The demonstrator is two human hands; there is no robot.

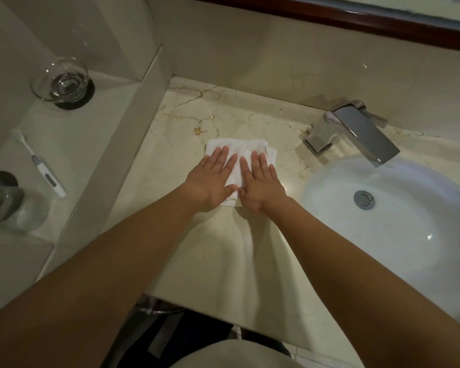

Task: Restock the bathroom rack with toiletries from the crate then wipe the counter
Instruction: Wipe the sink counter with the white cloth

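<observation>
Cloth (241, 149) lies under left hand (212, 179) and right hand (261, 185), inside counter (218, 251) edges.

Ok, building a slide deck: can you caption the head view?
Left hand and right hand press a white cloth flat on the marble counter beside the sink.

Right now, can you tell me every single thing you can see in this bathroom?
counter: one, cream marble with brown veins, middle
cloth: one, white, folded on the counter
sink: one, white, right
drain: one, silver, in the sink
tap: one, silver, behind the sink
ledge: one, pale, left of the counter
far glass: one, clear, back of the ledge on a dark coaster
near glass: one, clear, blurred, front of the ledge
toothbrush: one, white and grey, lying on the ledge
left hand: one, flat on the cloth
right hand: one, flat on the cloth
</observation>
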